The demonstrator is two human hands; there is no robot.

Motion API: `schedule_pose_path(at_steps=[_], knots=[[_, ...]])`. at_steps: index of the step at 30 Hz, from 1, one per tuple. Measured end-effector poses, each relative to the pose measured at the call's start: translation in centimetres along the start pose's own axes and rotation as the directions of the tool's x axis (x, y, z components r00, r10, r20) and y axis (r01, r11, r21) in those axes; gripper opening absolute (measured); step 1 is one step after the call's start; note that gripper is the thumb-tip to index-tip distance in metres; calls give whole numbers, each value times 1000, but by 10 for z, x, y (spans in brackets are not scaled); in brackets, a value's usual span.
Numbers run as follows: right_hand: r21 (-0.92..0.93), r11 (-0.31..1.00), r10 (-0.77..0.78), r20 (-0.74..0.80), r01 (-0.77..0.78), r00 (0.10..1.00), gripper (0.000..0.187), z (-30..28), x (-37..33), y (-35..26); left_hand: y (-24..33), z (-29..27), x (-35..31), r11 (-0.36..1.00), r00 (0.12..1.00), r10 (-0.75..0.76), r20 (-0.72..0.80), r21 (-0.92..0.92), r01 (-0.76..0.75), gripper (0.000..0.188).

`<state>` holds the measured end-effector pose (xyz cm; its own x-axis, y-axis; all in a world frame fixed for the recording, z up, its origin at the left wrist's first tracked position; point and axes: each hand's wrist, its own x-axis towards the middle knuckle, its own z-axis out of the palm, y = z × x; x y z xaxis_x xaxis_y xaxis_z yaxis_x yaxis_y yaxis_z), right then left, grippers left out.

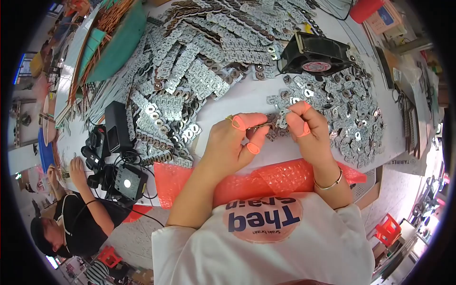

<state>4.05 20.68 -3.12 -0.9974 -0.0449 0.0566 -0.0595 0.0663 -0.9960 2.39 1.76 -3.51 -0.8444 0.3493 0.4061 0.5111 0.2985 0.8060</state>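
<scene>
Both hands meet over the near middle of the table, with pinkish-orange finger cots on thumbs and index fingers. My left hand [232,142] pinches a small stack of flat metal plates, mostly hidden by its fingers. Between the thumb and index finger of my right hand [309,129] is a silvery stamped metal plate [282,118], close to the left fingertips. Whether the pieces in the two hands are joined I cannot tell. Right of my right hand spreads a heap of loose metal plates [358,118]. Linked strips of similar plates [190,66] cover the table's far left.
A black fan [316,54] stands beyond the loose heap. Red bubble wrap [285,178] lines the near edge. Black power adapters [130,180] and cables lie at left, near a green basin [118,52] with copper-coloured strips. Another person [78,218] sits at far left.
</scene>
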Motion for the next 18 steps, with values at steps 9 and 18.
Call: schedule_pose_path(at_steps=[9,18], knots=[[-100,992,-68,48,73,997,16,6,2,4,-6,0,-1,998,999,53,-8,43,-53,22],[-140,989,-34,67,43,997,16,3,4,3,-3,14,-8,995,994,-91,-66,40,94,22]])
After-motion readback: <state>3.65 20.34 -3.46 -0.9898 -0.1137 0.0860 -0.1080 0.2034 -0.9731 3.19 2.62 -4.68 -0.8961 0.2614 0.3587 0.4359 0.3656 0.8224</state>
